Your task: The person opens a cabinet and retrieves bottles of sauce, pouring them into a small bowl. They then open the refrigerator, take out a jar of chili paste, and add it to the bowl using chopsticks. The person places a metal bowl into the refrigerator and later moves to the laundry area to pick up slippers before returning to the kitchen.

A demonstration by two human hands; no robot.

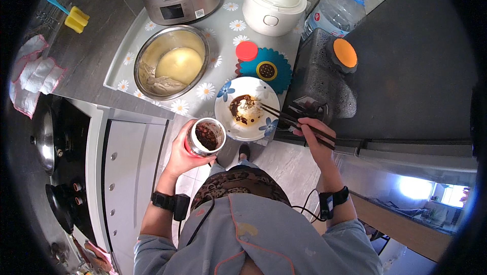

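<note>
My left hand (182, 155) grips an uncapped jar (206, 138) with a dark, chunky sauce inside. It is held just left of a white plate (246, 132) with blue flowers, near the counter's front edge. My right hand (316, 138) holds dark chopsticks (293, 121), their tips reaching over the plate to its food. That food is a pale creamy mound (249, 108) with dark sauce (237, 107) around and on it. Behind the plate, a red lid (247, 51) rests at the edge of a teal flower-shaped mat (272, 65).
A steel bowl (142, 52) holding a yellow mass and pale dough stands at left. Behind are a Midea cooker (179, 8) and an open white rice cooker (272, 16). To the right stand a large plastic bottle (336, 12) and a dark container (312, 65) with an orange-topped cap.
</note>
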